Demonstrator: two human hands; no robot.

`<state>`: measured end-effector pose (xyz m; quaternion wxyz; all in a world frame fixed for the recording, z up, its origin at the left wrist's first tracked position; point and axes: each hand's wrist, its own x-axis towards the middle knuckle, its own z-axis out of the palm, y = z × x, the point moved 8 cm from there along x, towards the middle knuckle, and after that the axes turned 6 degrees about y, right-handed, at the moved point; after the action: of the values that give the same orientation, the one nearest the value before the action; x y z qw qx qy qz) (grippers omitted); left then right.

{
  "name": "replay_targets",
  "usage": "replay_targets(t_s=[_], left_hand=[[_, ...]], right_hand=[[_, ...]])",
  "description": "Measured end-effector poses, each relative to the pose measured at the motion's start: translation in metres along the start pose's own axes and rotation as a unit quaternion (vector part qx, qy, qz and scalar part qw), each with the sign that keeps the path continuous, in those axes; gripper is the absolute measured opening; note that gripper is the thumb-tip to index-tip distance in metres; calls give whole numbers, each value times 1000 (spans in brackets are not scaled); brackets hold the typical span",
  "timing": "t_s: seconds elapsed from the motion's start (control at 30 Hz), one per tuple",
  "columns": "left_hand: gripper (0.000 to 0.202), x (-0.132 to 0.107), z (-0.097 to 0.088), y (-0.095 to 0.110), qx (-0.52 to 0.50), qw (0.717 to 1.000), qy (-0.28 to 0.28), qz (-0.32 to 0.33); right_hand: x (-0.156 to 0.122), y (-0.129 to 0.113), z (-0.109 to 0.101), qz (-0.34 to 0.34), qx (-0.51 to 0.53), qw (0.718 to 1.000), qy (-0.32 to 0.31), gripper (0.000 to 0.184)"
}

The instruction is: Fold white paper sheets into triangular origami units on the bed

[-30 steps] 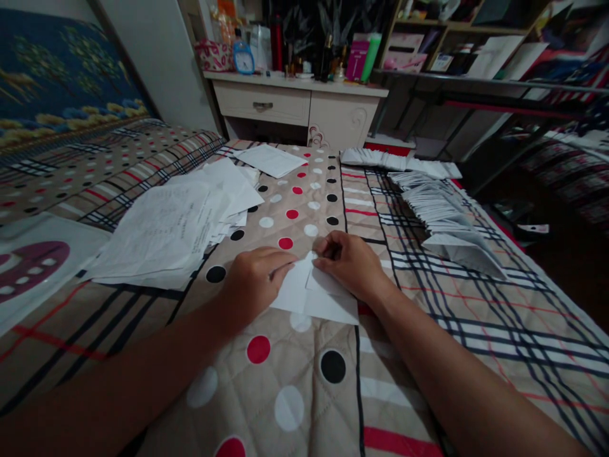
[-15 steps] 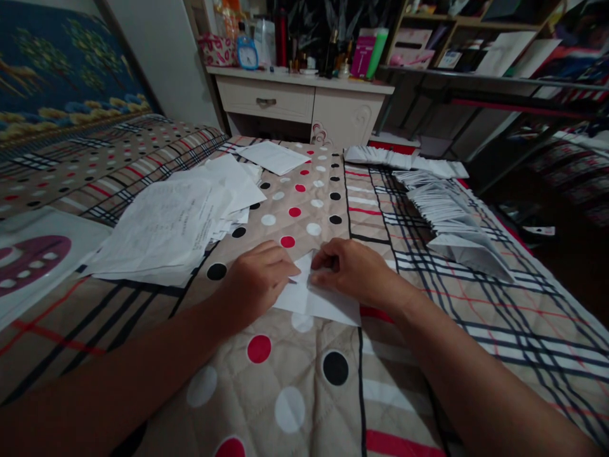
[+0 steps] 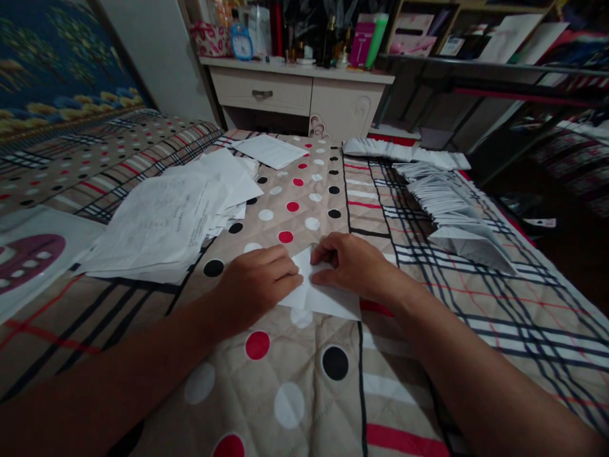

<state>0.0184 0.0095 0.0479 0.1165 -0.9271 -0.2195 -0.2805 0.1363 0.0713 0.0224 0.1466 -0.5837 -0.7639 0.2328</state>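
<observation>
A small sheet of white paper (image 3: 333, 301) lies on the bedspread in front of me, its far end folded to a point. My left hand (image 3: 261, 279) is at the paper's left edge, fingers bent and pressed together on it. Across from it, my right hand (image 3: 351, 265) curls over the right side, thumb and fingers closed on the folded edge near the point. A crease runs down the paper between the two hands. The parts of the paper under my fingers are hidden.
Loose printed sheets (image 3: 147, 222) are piled to the left, near a white bag (image 3: 85, 231). More paper (image 3: 271, 151) lies farther back. Rows of folded paper pieces (image 3: 447, 197) stand on the right. Beyond the bed is a white dresser (image 3: 266, 95) with bottles and a blue clock (image 3: 242, 44).
My left hand's fingertips have shifted slightly right and down along the paper's fold. My right hand stays at about the same place. The camera view has tilted a little.
</observation>
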Motion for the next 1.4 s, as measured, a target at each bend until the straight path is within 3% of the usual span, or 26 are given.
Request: replay_targets(t_s=[0.5, 0.8, 1.0, 1.27, 1.4], left_hand=[[13, 6, 7, 5, 29, 999, -39, -7], [16, 7, 4, 5, 26, 999, -34, -21], [19, 7, 4, 5, 19, 999, -23, -22], [21, 6, 8, 6, 35, 999, -36, -12], [21, 7, 8, 7, 41, 999, -34, -10]], right_hand=[[1, 1, 1, -2, 3, 1000, 11, 18], [3, 7, 2, 1, 54, 999, 1, 15], [11, 23, -4, 52, 88, 993, 65, 12], [17, 16, -9, 111, -48, 989, 85, 49], [20, 9, -7, 126, -83, 984, 91, 51]])
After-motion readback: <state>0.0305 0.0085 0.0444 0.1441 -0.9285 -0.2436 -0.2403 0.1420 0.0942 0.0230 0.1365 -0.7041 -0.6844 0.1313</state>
